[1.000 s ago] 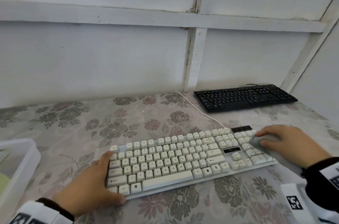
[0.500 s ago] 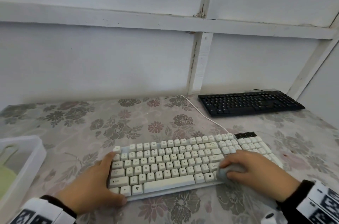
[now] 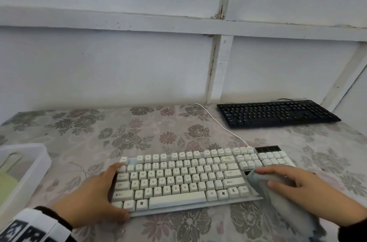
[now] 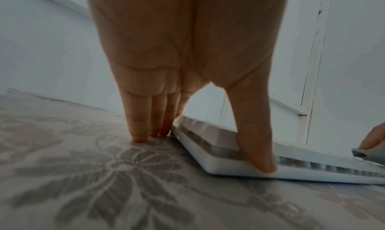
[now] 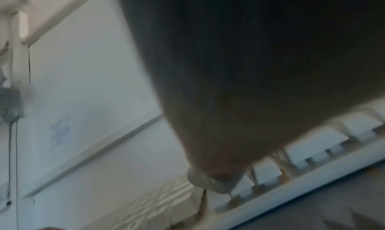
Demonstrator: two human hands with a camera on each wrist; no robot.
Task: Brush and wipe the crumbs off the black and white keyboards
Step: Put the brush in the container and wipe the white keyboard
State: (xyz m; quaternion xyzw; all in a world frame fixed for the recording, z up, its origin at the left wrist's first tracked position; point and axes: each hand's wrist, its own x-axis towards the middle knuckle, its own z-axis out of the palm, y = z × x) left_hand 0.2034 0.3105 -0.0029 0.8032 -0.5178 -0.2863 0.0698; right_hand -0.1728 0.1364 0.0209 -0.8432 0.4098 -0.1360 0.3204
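Observation:
The white keyboard point(image 3: 184, 180) lies on the floral tablecloth in front of me. My left hand point(image 3: 119, 192) braces its left end, with straight fingers point(image 4: 143, 131) on the table beside the edge and the thumb point(image 4: 260, 158) on the front corner. Over the keys between the main block and the number pad, my right hand point(image 3: 265, 177) holds a bunched grey cloth point(image 3: 294, 212) and presses it down. The black keyboard point(image 3: 276, 113) sits at the back right by the wall. The right wrist view is mostly dark, showing only a few white keys point(image 5: 316, 143). No crumbs are visible.
A translucent plastic bin point(image 3: 37, 164) with something pale green point(image 3: 6, 188) inside stands at the left edge. The white keyboard's cable point(image 3: 218, 122) runs back toward the wall. White framed wall panels close off the table's back and right.
My right hand swept the cloth left from the number pad to the lower middle keys, then back toward the right. The left hand has stayed on the keyboard's left end.

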